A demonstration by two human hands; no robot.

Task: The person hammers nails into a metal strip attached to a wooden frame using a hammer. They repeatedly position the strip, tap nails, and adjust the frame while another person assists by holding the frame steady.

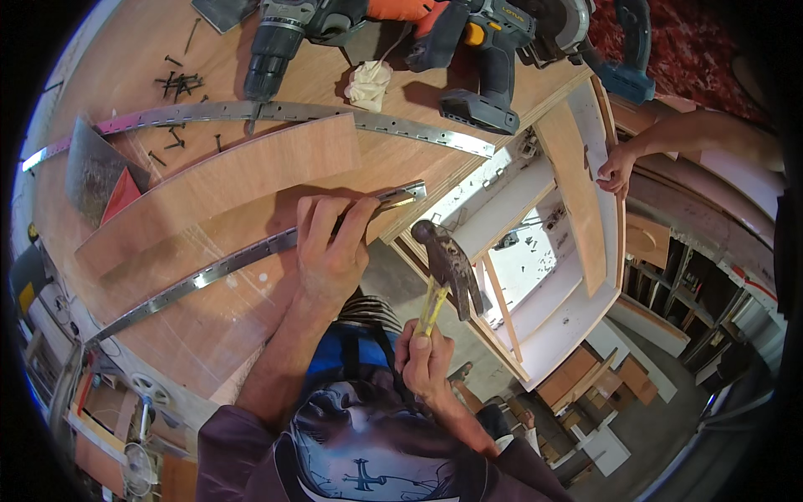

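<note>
We count one hammer (449, 266), two slotted metal strips (242, 253), one red triangle (122, 197), one crumpled cream lump (368, 86); screws (179, 84) overlap, no exact count.

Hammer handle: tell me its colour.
The hammer handle is mostly yellow; it shows in the head view.

The location is a woodworking workshop, identified by the following equipment and stock. A broad, tan plywood-topped workbench (196, 341) carries a grey-and-black power drill (278, 46), a black cordless power tool with an orange-yellow trigger (493, 63), and a loose cluster of dark metal screws (178, 84). A claw hammer with a worn, dark metal head and yellow handle (450, 266) is held near the bench edge. Adjacent stands an open, box-shaped wooden frame with white inner panels (611, 224). Cut brown and white boards (579, 368) lie beyond, over a grey floor (657, 418).
</note>
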